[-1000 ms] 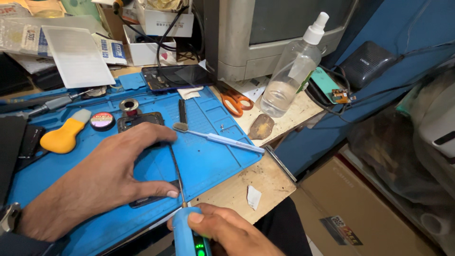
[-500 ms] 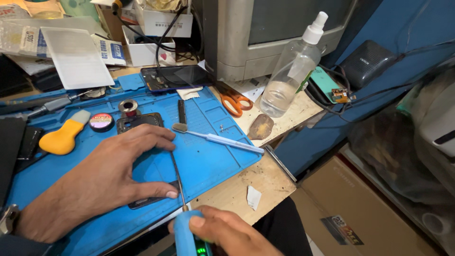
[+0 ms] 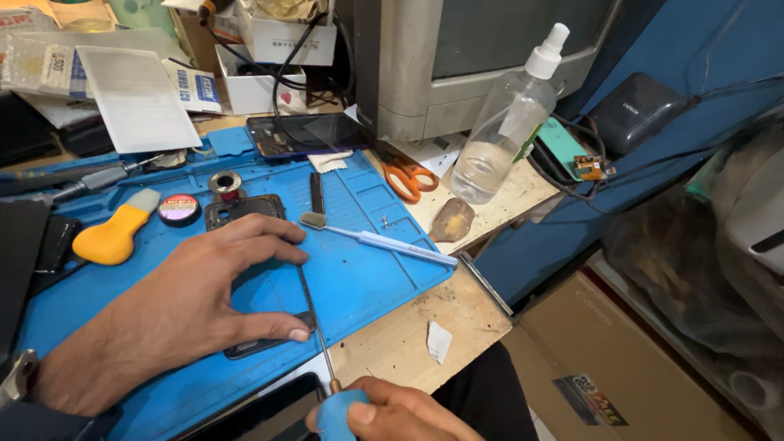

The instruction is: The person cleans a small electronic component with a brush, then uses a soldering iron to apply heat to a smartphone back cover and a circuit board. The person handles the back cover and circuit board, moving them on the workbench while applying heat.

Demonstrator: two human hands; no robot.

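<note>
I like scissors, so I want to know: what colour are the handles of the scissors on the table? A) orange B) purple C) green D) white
A: the scissors lying near the clear spray bottle, just past the edge of the blue mat, have orange handles.

Blue mat, bright tools

The mat [image 3: 367, 278] is blue with a fine grid; the phone frame [image 3: 269, 343] on it is black. The screwdriver [image 3: 339, 412] has a light blue handle and a thin dark shaft. The brush [image 3: 384, 242] is pale blue-white, the scissors [image 3: 406, 177] orange-handled, the scraper [image 3: 114, 237] yellow-orange with a pale tip. The bottle [image 3: 502, 131] is clear with a white sprayer. The bench [image 3: 441, 314] is tan wood, stained dark.
</note>
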